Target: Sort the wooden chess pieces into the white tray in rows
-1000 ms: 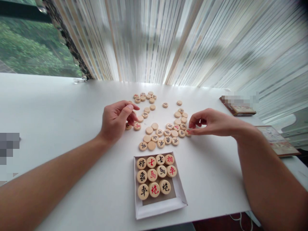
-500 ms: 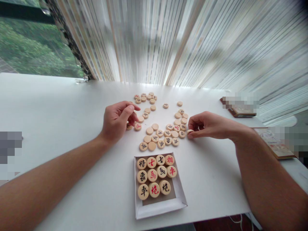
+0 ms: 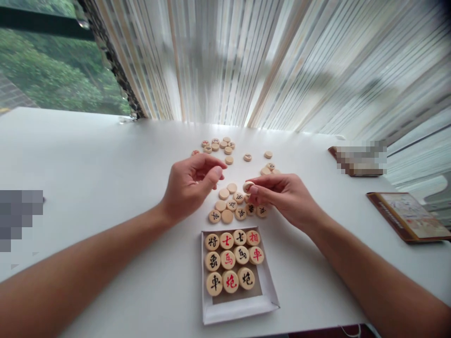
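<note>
Piece point(image 3: 248, 186), round, wooden, clamped between thumb and index finger of right hand point(image 3: 285, 192), held up by its rim right at the tips, thumb on the near side, index finger behind. Piece is tilted, marked face partly visible, character too small to read. It sits above the loose pieces point(image 3: 227, 216) in the middle of the table point(image 3: 105, 150); right hand hides some of them.

Left hand point(image 3: 188, 188) is raised just across from it, fingers curled, index tip and thumb tip slightly apart; held piece lies to the right of these fingertips, near but not touching. Other left fingers mostly hidden behind the thumb.

White box point(image 3: 240, 313) lies near the table's near edge, below the loose pieces. Eleven pieces in it, faces up: two rows of four from its far edge, then a row of three starting at its left edge; bare floor shows at its near right corner. Characters red or black.

More pieces point(image 3: 214, 147) clustered toward the table's far edge, some face up, some blank side up. Two flat brown-edged items by the right edge, nearer one point(image 3: 410, 213) with a pale picture. Striped curtain point(image 3: 218, 61) hangs along the far edge
</note>
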`<state>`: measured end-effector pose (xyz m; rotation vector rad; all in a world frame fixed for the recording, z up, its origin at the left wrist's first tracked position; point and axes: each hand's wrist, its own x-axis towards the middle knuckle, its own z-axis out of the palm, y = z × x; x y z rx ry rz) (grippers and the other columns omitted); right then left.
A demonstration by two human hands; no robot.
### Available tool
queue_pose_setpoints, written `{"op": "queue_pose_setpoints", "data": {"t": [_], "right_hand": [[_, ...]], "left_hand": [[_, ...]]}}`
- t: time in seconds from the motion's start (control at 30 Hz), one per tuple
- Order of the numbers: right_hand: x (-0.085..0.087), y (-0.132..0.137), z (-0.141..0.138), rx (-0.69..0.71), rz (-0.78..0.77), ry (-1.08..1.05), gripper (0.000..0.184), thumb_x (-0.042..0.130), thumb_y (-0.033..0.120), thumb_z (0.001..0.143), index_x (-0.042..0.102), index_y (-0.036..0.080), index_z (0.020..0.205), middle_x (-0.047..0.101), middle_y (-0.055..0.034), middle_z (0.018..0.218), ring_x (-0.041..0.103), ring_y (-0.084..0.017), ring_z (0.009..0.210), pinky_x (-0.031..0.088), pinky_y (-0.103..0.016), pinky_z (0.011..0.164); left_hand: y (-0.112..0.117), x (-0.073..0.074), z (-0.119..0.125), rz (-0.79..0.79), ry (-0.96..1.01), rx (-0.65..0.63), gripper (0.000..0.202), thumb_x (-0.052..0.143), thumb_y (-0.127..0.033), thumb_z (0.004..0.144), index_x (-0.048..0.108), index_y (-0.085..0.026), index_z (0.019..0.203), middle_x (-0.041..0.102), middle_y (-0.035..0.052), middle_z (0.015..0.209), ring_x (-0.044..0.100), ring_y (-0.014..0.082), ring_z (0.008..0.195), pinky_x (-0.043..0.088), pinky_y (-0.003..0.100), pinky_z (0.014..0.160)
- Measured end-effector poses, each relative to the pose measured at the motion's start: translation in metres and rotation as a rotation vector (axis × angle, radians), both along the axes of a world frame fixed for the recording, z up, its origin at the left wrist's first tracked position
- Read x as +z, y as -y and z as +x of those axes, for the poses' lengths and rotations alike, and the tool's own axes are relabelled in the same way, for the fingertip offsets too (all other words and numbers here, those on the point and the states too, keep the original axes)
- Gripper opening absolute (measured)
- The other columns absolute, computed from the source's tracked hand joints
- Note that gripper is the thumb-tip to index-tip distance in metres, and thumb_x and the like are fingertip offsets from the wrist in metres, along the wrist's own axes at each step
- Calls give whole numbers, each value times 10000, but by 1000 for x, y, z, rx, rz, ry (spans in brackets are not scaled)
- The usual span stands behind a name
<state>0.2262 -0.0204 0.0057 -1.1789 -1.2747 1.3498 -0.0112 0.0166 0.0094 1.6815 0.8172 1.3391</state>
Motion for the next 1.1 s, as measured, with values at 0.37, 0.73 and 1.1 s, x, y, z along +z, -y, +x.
{"op": "queue_pose_setpoints", "data": {"t": [0.37,0.73,1.1], "right_hand": [[7,15,-14,46,-35,-197,338,1013,316,722,873,189,1002,850,-74,817,826,-205,670,694,-248,611],[8,16,-15,66,22,-162,359,1037,320,674,887,201,978,842,-62,758,815,-185,623,687,-215,598],[9,19,-16,-9,119,-106,247,986,338,763,897,227,965,842,-66,737,793,-164,586,678,-210,564]], "left_hand": [[22,-11,14,-157,-69,-200,218,809,-312,899,781,-114,985,772,75,829,697,138,679,563,218,586],[21,-7,15,-200,32,-259,101,802,-224,916,804,-125,936,799,39,790,691,90,637,552,161,573],[20,-13,14,-215,59,-230,165,859,-264,890,834,-136,990,814,59,827,731,114,656,593,171,580]]}}
